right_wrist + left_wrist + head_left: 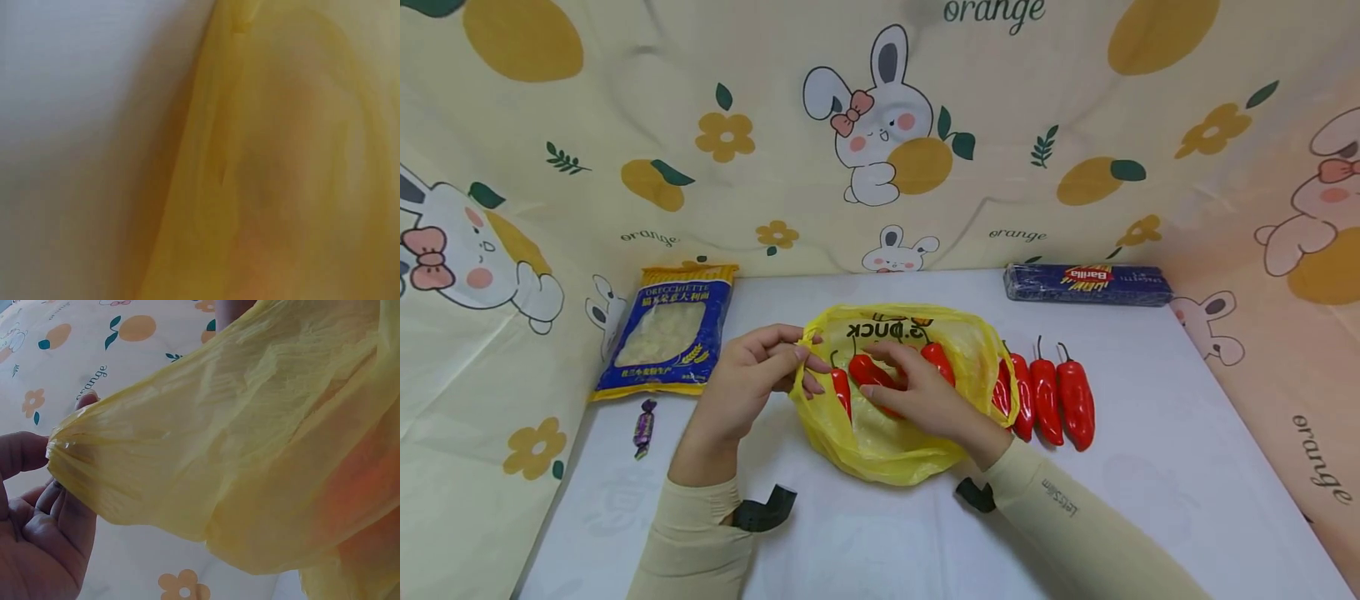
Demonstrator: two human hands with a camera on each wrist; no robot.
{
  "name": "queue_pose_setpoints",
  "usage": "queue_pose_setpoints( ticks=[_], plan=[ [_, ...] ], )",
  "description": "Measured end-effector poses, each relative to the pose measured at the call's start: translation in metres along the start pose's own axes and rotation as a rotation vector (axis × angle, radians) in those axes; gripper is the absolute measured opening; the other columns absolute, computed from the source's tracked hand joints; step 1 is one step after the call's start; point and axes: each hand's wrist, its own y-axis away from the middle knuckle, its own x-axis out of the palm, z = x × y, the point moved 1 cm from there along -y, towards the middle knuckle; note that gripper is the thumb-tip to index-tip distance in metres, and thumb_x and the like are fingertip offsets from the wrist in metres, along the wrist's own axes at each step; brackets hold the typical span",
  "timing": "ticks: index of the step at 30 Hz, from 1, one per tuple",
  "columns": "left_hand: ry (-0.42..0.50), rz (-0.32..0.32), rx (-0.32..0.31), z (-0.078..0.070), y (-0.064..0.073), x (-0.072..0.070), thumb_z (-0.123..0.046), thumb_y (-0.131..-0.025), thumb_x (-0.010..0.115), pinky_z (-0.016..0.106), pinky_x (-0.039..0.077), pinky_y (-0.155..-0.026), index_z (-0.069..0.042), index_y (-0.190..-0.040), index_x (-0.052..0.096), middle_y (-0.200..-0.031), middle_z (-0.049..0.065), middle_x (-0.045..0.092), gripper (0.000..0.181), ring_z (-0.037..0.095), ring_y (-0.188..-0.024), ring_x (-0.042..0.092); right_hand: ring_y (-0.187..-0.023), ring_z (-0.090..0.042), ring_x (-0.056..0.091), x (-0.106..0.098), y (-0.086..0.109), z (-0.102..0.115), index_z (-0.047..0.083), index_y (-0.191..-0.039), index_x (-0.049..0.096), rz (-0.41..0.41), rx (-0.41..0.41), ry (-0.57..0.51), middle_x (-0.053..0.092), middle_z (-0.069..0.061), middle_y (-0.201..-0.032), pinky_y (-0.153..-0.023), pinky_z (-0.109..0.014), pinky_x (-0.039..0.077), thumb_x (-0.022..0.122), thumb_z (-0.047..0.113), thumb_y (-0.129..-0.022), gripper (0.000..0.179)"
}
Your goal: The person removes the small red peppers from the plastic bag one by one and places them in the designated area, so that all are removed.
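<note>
A yellow plastic bag [880, 467] lies with its mouth spread, several red chili peppers [937, 360] inside. Its left rim is pinched by my left hand [752, 375]; the left wrist view shows the gathered plastic [69, 450] between thumb and fingers. My right hand [925, 396] reaches into the bag, thumb and fingers around a red chili pepper [867, 368]. Beside that one, to the left, lies another chili pepper [841, 392]. In the right wrist view the bag [206, 206] is blurred and covers the hand.
More red chili peppers [1077, 404] lie in a row right of the bag. A blue Barilla spaghetti pack [1086, 285] is at the back right. An orecchiette bag [662, 329] and a purple wrapped candy [643, 428] lie on the left of the white table [865, 542].
</note>
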Motion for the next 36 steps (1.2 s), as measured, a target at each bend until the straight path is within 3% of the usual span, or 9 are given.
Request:
queue_pose_setpoints(
  ticks=[8, 15, 19, 26, 36],
  plan=[
    [0.001, -0.001, 0.005, 0.000, 0.000, 0.000, -0.007, -0.112, 0.056, 0.033, 0.061, -0.075, 0.012, -0.126, 0.064, -0.103, 0.022, 0.079, 0.025, 0.029, -0.080, 0.078, -0.143, -0.032, 0.048, 0.013, -0.014, 0.003, 0.007, -0.157, 0.055, 0.010, 0.041, 0.136, 0.055, -0.009, -0.155, -0.118, -0.054, 0.042, 0.077, 0.019, -0.104, 0.059],
    [0.002, 0.000, 0.005, 0.000, -0.001, 0.000, -0.006, -0.112, 0.055, 0.033, 0.062, -0.075, 0.012, -0.126, 0.064, -0.103, 0.022, 0.078, 0.025, 0.029, -0.079, 0.078, -0.131, -0.030, 0.053, 0.025, -0.018, -0.002, 0.016, -0.150, 0.064, 0.056, 0.147, 0.328, 0.056, -0.012, -0.143, -0.109, -0.050, 0.051, 0.075, 0.012, -0.104, 0.047],
    [0.005, 0.000, 0.007, 0.000, -0.001, 0.000, -0.006, -0.112, 0.056, 0.034, 0.063, -0.076, 0.012, -0.127, 0.064, -0.103, 0.022, 0.078, 0.025, 0.029, -0.079, 0.078, -0.123, -0.026, 0.052, 0.029, -0.018, -0.004, 0.024, -0.146, 0.068, 0.081, 0.187, 0.383, 0.057, -0.008, -0.132, -0.103, -0.047, 0.054, 0.074, 0.012, -0.104, 0.044],
    [0.010, -0.005, -0.001, 0.000, 0.000, 0.001, -0.006, -0.112, 0.056, 0.034, 0.063, -0.075, 0.012, -0.126, 0.064, -0.102, 0.022, 0.078, 0.025, 0.029, -0.079, 0.078, -0.114, -0.025, 0.052, 0.032, -0.020, -0.003, 0.027, -0.143, 0.070, 0.075, 0.216, 0.366, 0.056, -0.005, -0.122, -0.095, -0.043, 0.055, 0.074, 0.013, -0.104, 0.041],
    [0.010, -0.008, -0.005, 0.000, 0.001, -0.001, -0.006, -0.112, 0.056, 0.033, 0.062, -0.075, 0.012, -0.127, 0.064, -0.103, 0.022, 0.079, 0.025, 0.029, -0.080, 0.078, -0.118, -0.026, 0.053, 0.020, -0.016, -0.002, 0.026, -0.135, 0.075, 0.029, 0.202, 0.244, 0.056, -0.005, -0.128, -0.097, -0.044, 0.056, 0.072, 0.004, -0.102, 0.040]
  ],
)
